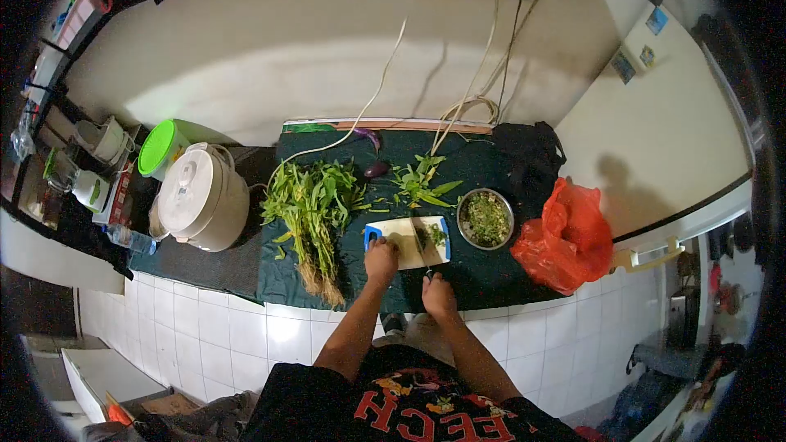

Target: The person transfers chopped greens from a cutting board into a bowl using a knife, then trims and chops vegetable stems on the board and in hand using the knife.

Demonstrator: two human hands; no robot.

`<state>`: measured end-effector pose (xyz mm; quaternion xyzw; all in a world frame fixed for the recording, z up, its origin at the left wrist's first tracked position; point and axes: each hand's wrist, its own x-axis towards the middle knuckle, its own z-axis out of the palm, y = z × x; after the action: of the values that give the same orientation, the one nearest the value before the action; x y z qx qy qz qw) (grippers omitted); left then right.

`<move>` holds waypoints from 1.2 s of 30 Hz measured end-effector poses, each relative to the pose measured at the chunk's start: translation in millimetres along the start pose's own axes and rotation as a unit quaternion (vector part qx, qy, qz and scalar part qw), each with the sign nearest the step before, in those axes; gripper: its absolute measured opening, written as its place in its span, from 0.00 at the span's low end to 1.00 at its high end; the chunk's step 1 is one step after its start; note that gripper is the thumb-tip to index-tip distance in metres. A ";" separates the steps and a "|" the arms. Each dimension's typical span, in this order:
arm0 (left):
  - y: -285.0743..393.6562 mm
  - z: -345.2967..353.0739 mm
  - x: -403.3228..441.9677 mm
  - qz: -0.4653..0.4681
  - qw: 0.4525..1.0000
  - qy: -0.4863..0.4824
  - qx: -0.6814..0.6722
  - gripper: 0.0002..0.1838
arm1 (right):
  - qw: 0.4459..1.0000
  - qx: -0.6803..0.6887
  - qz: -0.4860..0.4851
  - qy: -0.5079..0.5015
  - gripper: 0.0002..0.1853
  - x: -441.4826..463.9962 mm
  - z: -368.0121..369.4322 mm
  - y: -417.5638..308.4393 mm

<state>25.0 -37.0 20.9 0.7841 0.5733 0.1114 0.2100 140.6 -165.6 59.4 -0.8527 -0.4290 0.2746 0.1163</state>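
A white cutting board (407,259) with blue ends lies near the front of the dark green cloth. My left hand (381,262) is closed at the board's left end, its fingers curled by the blue handle. My right hand (440,295) grips a knife (421,247) by its dark handle, below the board's front edge. The blade points away from me across the board. Chopped greens (434,234) lie just right of the blade. Loose leafy stalks (427,182) rest behind the board. To the right, a metal bowl (512,225) contains chopped greens.
A large bunch of rooted greens (315,213) lies left of the board. Purple eggplants (377,169) are behind. A red plastic bag (565,241) sits at the right edge, near a dark bag (528,151). A white rice cooker (217,205) stands left; cords (385,82) hang along the wall.
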 end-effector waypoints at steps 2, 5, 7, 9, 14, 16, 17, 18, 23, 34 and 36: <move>10.5 8.6 5.9 0.045 0.999 0.016 -0.002 0.07 | 0.999 -0.021 -0.028 -0.015 0.21 5.5 -9.5 9.2; 25.2 15.3 13.3 0.109 0.992 0.035 -0.044 0.09 | 0.998 -0.033 -0.048 0.007 0.21 0.9 -38.6 9.2; 30.4 13.5 15.6 0.156 0.985 0.035 -0.060 0.14 | 0.998 -0.031 -0.041 0.036 0.21 3.3 -41.5 22.2; 25.9 7.0 22.7 0.139 0.980 0.024 -0.139 0.14 | 0.995 -0.020 -0.044 0.084 0.21 10.8 -45.7 34.8; -5.9 -6.8 18.3 0.048 0.984 0.110 -0.129 0.16 | 0.999 -0.029 0.004 0.045 0.20 25.8 -50.0 51.8; -9.1 -16.5 10.1 -0.046 0.994 0.072 -0.070 0.20 | 0.999 -0.027 0.003 0.033 0.19 32.5 -43.7 59.2; -11.2 -22.3 5.9 -0.141 0.989 0.036 -0.013 0.24 | 0.999 -0.034 0.002 0.031 0.19 35.7 -36.2 61.4; -16.4 -20.1 0.5 -0.144 0.989 0.037 -0.010 0.24 | 0.999 -0.044 0.002 0.028 0.19 35.8 -31.2 65.5; -41.1 5.5 -7.1 -0.127 0.992 0.010 -0.019 0.28 | 1.000 -0.017 -0.015 -0.005 0.19 36.5 -36.1 74.3; -70.9 54.5 -34.4 -0.117 0.965 0.158 -0.174 0.27 | 0.999 -0.016 -0.039 -0.023 0.17 30.0 -54.4 86.2; -53.6 56.6 -46.0 -0.067 0.965 0.227 -0.112 0.20 | 0.998 -0.028 -0.042 -0.034 0.17 26.3 -59.8 90.1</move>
<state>-11.7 -78.3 -50.8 0.6695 0.6412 0.3356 0.1675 247.5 -197.0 59.8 -0.8273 -0.4753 0.2860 0.0889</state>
